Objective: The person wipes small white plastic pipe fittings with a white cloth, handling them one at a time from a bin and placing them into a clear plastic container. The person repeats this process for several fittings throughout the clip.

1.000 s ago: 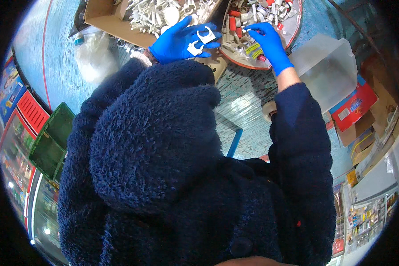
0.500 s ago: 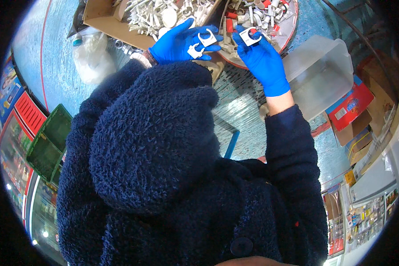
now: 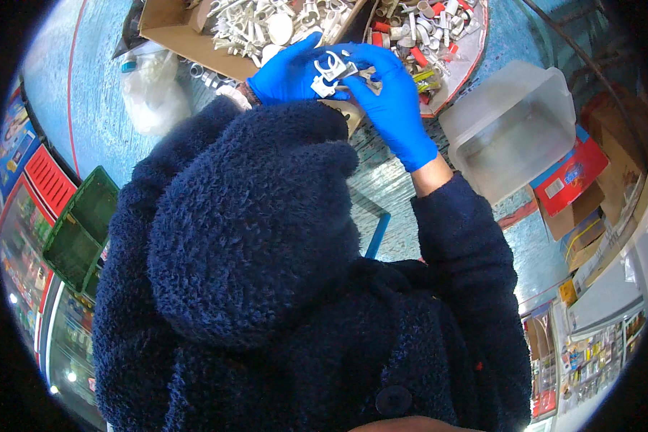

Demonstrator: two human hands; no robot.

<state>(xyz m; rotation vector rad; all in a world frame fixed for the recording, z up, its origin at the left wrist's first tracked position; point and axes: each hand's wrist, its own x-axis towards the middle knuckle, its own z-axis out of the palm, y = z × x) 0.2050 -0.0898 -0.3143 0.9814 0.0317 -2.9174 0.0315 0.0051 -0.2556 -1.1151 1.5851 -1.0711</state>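
Note:
Both hands wear blue gloves and meet in front of the cardboard box. On my left hand [image 3: 284, 75] rest white plastic pipe clips [image 3: 331, 67], C-shaped with open jaws, held against the palm and fingers. My right hand [image 3: 390, 90] is closed at the clips' right side, thumb and fingers pinching a white clip next to the others. Where one clip ends and another begins is partly hidden by the fingers.
A cardboard box [image 3: 183, 45] of white plastic fittings stands beyond my hands. Right of it is a round red-rimmed tray [image 3: 462, 78] with white and red pieces. A translucent plastic bin [image 3: 504, 155] stands at right, a white plastic bag [image 3: 153, 101] at left.
My right hand has moved left with its clip, bringing it up against the clips in my left hand. Yellow pieces in the round tray now show.

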